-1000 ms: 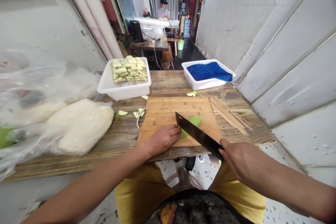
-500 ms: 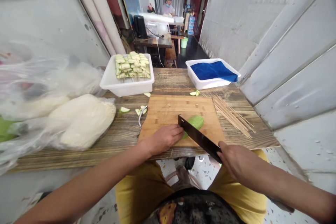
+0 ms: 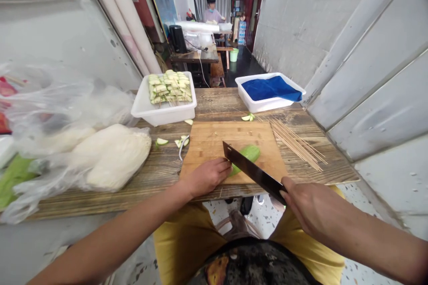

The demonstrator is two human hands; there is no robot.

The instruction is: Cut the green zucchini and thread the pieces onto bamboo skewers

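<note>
— Your hands, where are they?
— My left hand (image 3: pixel 205 176) sits low in the middle of the frame. Its fingers are curled down over the near end of the green vegetable (image 3: pixel 246 153), pinning it to the cutting board (image 3: pixel 214 140). My right hand (image 3: pixel 309 207), at the lower right, is wrapped tight round the handle of the knife (image 3: pixel 254 171) (the handle itself is hidden inside my fist).
— And the blade?
— It's dark and wide, running up and left from my fist. Its edge lies across the vegetable just beside my left fingertips. Whether it has bitten in, I can't tell.
— Where does the vegetable lie?
— On the near half of the board, centre frame, with its far end poking out past the blade toward the upper right.
— What's around it?
— Bamboo skewers (image 3: pixel 297 144) fan out on the wooden table (image 3: pixel 160 169) to the right of the board. Above them a white tray (image 3: pixel 264 107) holds a blue cloth (image 3: pixel 270 89). To the upper left of the board, a white tub (image 3: pixel 147 107) is stacked with skewered slices (image 3: pixel 170 87). Left of the board lie a few cut scraps (image 3: pixel 162 141), then clear plastic bags (image 3: pixel 113 156) of something pale. Another person (image 3: pixel 211 11) sits far back at the top centre.
</note>
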